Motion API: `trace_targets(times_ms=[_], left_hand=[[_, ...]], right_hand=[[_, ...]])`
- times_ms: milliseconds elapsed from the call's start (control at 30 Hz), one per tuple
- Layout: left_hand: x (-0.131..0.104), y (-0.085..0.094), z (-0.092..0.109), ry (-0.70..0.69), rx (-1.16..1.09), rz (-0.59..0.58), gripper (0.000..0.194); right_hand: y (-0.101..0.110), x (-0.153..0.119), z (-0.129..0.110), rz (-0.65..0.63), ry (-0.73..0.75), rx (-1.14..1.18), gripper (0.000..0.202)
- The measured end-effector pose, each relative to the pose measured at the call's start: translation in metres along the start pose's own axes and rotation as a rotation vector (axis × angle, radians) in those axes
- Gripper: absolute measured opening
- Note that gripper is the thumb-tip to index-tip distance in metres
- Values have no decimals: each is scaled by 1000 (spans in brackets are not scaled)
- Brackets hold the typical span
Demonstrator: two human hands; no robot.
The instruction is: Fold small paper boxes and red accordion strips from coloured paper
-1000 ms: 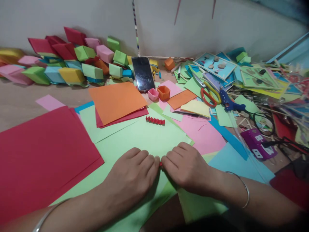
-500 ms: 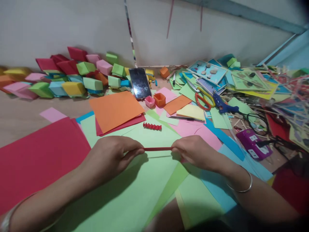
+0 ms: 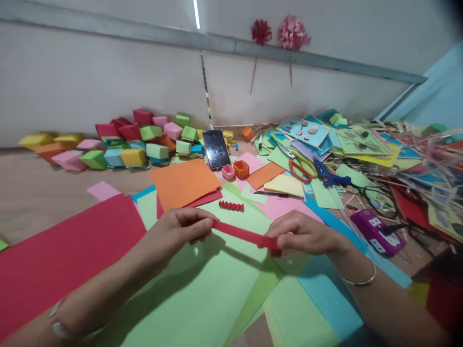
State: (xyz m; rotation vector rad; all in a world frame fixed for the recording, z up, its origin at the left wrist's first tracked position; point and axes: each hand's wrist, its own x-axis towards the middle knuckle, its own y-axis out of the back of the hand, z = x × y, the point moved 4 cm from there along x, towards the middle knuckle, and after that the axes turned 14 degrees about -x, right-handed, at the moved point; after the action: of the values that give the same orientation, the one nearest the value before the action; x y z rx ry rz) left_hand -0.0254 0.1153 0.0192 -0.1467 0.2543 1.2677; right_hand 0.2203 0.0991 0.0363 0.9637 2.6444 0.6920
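A narrow red paper strip is stretched between my two hands above the light green paper. My left hand pinches its left end between thumb and fingers. At the other end, my right hand is closed on the strip, with a short piece of it showing by the thumb. The strip tilts down to the right, its flat face turned toward me. Just beyond it lies a small zigzag-folded red paper piece. Orange paper sits behind my left hand, and a big red sheet lies beside my left forearm.
Folded paper boxes are piled along the wall at left. A phone leans near a pink box and an orange box. To the right are scissors, a blue glue gun and a purple socket block.
The strip was level and edge-on; now its right end is lower and its flat face shows. My right hand has shifted slightly right and down. The camera view has tipped upward, showing paper flowers.
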Motion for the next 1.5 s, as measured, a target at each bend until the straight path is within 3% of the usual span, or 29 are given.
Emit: trace_targets(times_ms=[100, 233, 300, 400, 467, 600, 767, 867, 1300, 1500], left_hand=[[-5, -14, -3, 131, -152, -115, 29], [-13, -28, -10, 270, -251, -189, 31], [-14, -31, -12, 285, -250, -201, 32], [-15, -33, -13, 283, -207, -208, 30], [-15, -32, -12, 273, -164, -193, 28], [-16, -34, -11, 253, -99, -164, 25], [-19, -41, -14, 288, -125, -190, 26], [-20, -42, -16, 290, -165, -204, 26], [-20, -42, -19, 222, -207, -243, 30], [-22, -43, -15, 253, -94, -218, 36]], right_hand=[[-3, 0, -1, 52, 148, 277, 54], [-16, 3, 3, 72, 135, 562, 32], [-22, 5, -2, 30, 188, 474, 25], [-24, 9, -11, 27, 338, 143, 20], [-24, 11, -13, 36, 390, -2, 26], [-30, 15, -6, 16, 333, -113, 43], [-39, 17, -1, 227, 188, -415, 43], [-44, 16, -3, 299, 181, -557, 40], [-45, 14, -3, 395, 202, -759, 39], [-46, 15, -4, 395, 214, -785, 40]])
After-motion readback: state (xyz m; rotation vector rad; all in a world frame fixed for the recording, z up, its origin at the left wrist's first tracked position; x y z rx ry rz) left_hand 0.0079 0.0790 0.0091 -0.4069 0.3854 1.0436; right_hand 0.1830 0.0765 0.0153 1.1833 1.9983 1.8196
